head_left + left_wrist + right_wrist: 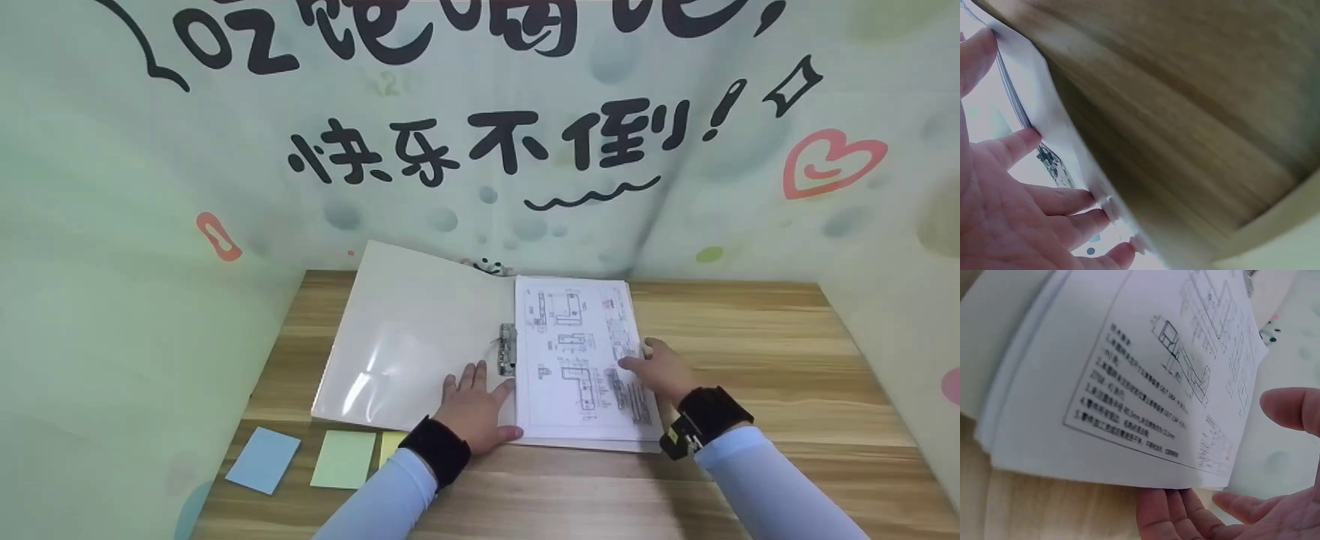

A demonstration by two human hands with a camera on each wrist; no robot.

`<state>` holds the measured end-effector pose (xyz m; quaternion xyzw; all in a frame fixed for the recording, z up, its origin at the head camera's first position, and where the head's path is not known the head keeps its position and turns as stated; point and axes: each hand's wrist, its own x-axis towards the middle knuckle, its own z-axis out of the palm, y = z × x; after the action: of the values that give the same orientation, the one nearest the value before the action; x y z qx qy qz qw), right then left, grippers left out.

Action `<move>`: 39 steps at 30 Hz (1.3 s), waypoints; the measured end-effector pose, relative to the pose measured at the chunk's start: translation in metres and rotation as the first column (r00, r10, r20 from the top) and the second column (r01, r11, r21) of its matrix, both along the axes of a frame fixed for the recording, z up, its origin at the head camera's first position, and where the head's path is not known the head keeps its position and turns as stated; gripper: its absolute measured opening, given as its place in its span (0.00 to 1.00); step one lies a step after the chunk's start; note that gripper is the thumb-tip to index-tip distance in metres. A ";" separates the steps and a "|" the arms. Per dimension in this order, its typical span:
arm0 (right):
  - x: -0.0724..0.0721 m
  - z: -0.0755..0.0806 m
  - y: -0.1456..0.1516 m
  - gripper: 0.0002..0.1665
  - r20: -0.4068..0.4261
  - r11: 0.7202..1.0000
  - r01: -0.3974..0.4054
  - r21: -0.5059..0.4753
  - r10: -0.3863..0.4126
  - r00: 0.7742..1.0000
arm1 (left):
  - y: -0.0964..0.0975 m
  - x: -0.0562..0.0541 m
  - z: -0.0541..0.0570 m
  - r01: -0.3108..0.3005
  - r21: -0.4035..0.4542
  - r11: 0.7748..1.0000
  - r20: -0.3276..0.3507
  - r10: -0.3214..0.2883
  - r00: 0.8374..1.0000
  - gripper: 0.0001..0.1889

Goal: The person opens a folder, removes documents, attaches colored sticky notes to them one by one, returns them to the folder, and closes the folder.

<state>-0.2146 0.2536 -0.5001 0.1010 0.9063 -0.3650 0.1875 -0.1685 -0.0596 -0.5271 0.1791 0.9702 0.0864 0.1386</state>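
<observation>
— What's over on the left of the desk?

— Three sticky notes in a row by the near edge: a blue sticky note (263,459), a green sticky note (343,459), then a yellow sticky note (390,445) partly under the left sleeve. Behind them a white folder (409,337) lies open on the wooden table (787,360), its inside cover to the left.

— And the left hand?

— The left hand (474,405) lies flat on the folder near the spine, fingers straight and spread, gripping nothing, just beside the metal clip (508,349).

— What's on the right half?

— A stack of printed drawings (574,352), technical diagrams with a text block. The right hand (660,369) is at the stack's right edge; the wrist view shows its fingers (1165,512) tucked under the raised sheets and the thumb apart above, relaxed rather than pinching.
</observation>
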 end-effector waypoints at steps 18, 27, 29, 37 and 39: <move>-0.001 -0.002 0.017 0.34 -0.062 0.995 0.084 -0.059 -0.088 0.994 | 0.007 0.001 0.000 0.009 -0.078 0.997 -0.043 -0.012 0.999 0.43; 0.000 -0.008 0.015 0.35 0.009 0.950 0.022 -0.311 -0.020 1.000 | 0.008 0.001 0.000 0.017 -0.103 0.995 -0.080 -0.025 0.996 0.42; 0.000 -0.010 0.016 0.33 0.029 0.925 0.039 -0.378 -0.030 0.999 | 0.008 0.000 0.002 0.015 -0.093 0.996 -0.084 -0.023 0.996 0.42; 0.005 -0.018 0.016 0.33 0.011 0.929 0.050 -0.367 -0.050 0.999 | 0.005 0.000 0.001 0.014 -0.061 0.998 -0.068 -0.018 0.998 0.42; 0.007 -0.020 0.015 0.32 0.019 0.932 0.062 -0.357 -0.059 0.998 | 0.003 0.000 0.000 0.021 -0.037 0.999 -0.057 -0.024 0.998 0.41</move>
<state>-0.2079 0.2687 -0.5200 0.0948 0.8206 -0.5288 0.1950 -0.1684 -0.0564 -0.5269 0.1898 0.9731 0.0617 0.1147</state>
